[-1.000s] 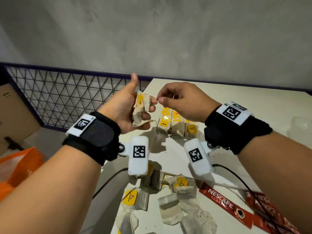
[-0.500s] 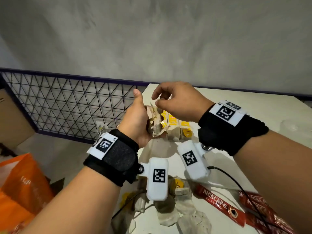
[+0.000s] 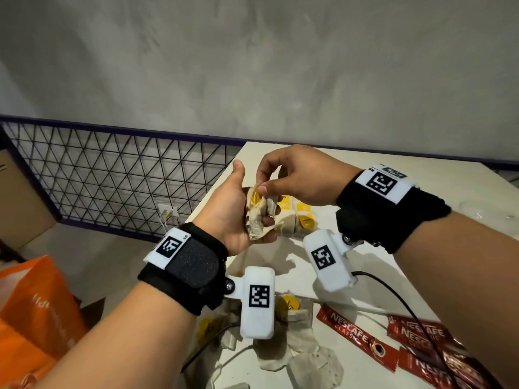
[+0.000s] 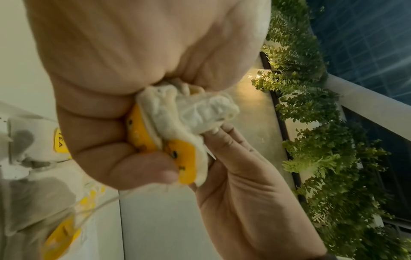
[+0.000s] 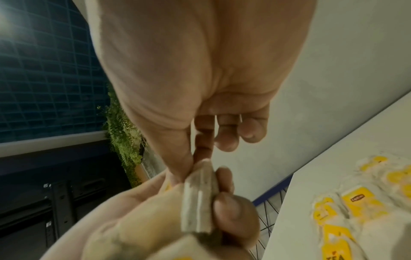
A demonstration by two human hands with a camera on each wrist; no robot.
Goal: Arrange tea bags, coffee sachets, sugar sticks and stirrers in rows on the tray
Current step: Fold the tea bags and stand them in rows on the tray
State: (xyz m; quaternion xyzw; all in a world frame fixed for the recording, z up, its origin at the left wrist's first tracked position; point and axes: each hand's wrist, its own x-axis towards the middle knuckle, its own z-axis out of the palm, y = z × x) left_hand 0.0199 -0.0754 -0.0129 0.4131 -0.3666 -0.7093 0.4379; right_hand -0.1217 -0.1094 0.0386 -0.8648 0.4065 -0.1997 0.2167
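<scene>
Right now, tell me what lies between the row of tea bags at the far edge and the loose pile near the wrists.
In the head view, bare table lies between the row and the pile, with only shadows on it.

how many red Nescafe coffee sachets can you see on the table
3 at least: one lies apart near the tea bags, two overlap at the right edge, and. More may hide under the right arm.
</scene>
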